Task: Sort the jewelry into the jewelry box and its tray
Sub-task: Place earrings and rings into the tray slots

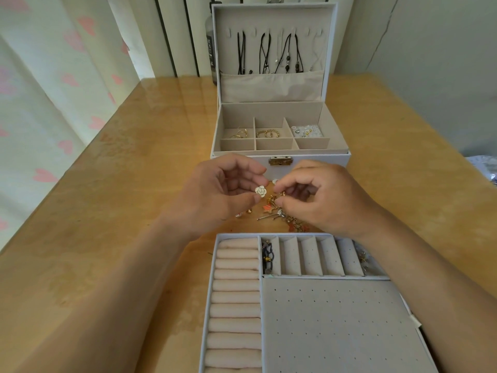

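Both hands meet over the counter [134,184] between box [309,158] and tray [336,332]: the left hand [215,189] pinches a white flower stud [261,191], its face turned up and its post hidden, while the right hand [322,197] curls its fingers and pinches a gold piece [281,194] atop the pile [271,211]. Two pins [266,217] in that pile lie flat, their long axes running roughly left to right. Necklaces [269,52] hang straight down inside the box's upright lid.
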